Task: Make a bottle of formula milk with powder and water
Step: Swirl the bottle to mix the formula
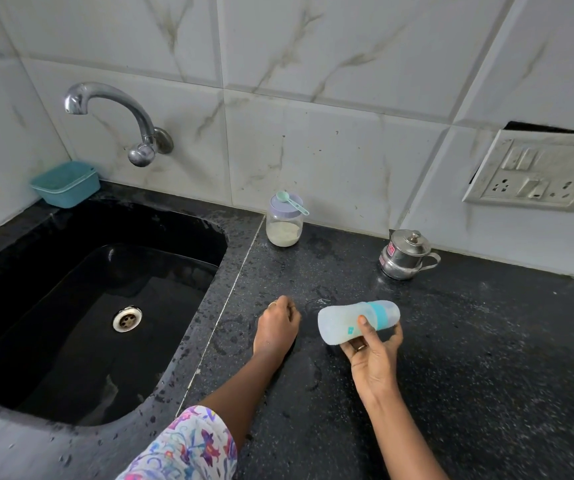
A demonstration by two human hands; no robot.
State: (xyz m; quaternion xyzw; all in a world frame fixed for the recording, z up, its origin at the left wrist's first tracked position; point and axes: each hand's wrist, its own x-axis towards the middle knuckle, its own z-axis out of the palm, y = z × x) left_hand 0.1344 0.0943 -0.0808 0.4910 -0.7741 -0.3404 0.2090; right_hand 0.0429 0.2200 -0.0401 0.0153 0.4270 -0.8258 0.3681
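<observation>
The bottle [358, 322] lies on its side in the right hand [372, 358], lifted just above the table [451, 358], its teal collar and cap end pointing right and its base left. The right fingers [363, 322] wrap narrowly round its middle, thumb over the front and the others behind near the collar, so the grip is a firm one. The left hand [275, 329] rests knuckles up on the table just beside the bottle's base, fingers curled and holding nothing that can be seen. The bottle looks nearly empty, so the task seems at its start. I judge the step in hand to be opening it: stand it upright, steady the body with one hand and turn the collar with the other. The table is wet, so it may slide; set it down flat. Behind, well apart, stand the jar [284, 223] of powder with its scoop [292, 201] lying on the lid, and the steel pot [405, 256] to the right. The sink [206, 268] edge drops away just left of the left hand; to the right the table is open and gives the most room to work.
</observation>
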